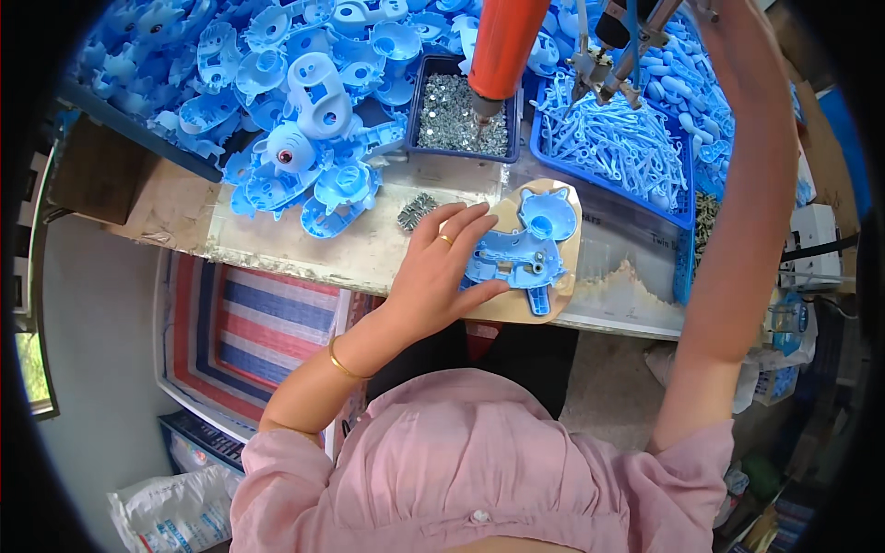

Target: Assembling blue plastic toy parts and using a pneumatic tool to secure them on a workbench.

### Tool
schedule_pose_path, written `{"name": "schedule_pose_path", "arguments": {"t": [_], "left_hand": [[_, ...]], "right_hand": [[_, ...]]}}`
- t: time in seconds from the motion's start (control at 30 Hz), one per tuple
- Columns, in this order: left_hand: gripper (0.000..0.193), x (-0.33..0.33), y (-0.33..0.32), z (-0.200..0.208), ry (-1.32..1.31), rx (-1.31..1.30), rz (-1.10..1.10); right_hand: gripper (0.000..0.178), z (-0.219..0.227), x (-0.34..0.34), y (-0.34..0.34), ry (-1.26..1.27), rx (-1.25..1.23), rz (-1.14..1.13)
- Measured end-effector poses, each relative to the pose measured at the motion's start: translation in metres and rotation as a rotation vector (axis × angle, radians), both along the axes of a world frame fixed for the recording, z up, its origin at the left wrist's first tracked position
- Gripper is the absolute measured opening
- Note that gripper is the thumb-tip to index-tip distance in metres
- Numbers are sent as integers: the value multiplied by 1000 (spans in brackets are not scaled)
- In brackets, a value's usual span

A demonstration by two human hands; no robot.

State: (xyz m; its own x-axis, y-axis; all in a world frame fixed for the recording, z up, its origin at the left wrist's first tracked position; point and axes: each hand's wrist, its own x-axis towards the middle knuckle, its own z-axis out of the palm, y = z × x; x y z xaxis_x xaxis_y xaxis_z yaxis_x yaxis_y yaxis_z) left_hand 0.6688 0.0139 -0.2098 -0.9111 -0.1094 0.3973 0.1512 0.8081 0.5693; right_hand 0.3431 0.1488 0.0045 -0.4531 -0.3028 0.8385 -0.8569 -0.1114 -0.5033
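A light-blue plastic animal-shaped toy shell half [516, 253] lies hollow side up on a tan wooden board [568, 267] at the table's front edge. Small metal and plastic parts sit inside its body. My left hand [441, 258] straddles the shell's left end, thumb at the lower edge and fingers over the upper, holding it against the board. My right arm stretches far forward along the right side, past the blue bins. Only part of my right hand [714, 11] shows at the top edge; its fingers are cut off, so what it touches cannot be seen.
An orange power screwdriver [502, 51] hangs over a dark tray [417, 111] of screws. A blue basket [608, 189] holds thin blue pieces. Blue shells [341, 92] pile up at the left. Small metal parts [418, 211] lie beside my left hand. A metal clamp stand [608, 74] rises behind.
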Motion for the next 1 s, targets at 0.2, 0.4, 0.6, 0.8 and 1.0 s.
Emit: {"name": "schedule_pose_path", "arguments": {"t": [0.2,0.4,0.6,0.8,1.0], "left_hand": [[64,-2,3,0,11,-28,-36],[54,-17,16,-5,68,-41,-48],[29,-42,29,-10,168,60,-100],[18,-50,36,-10,185,21,-92],[17,-48,38,7,199,-244,-135]], "right_hand": [[56,14,93,-24,-272,276,334],[24,-11,125,-16,-385,124,742],[26,-24,130,-5,-393,91,738],[32,-37,131,7,-381,47,732],[41,-47,132,17,-368,5,728]]}}
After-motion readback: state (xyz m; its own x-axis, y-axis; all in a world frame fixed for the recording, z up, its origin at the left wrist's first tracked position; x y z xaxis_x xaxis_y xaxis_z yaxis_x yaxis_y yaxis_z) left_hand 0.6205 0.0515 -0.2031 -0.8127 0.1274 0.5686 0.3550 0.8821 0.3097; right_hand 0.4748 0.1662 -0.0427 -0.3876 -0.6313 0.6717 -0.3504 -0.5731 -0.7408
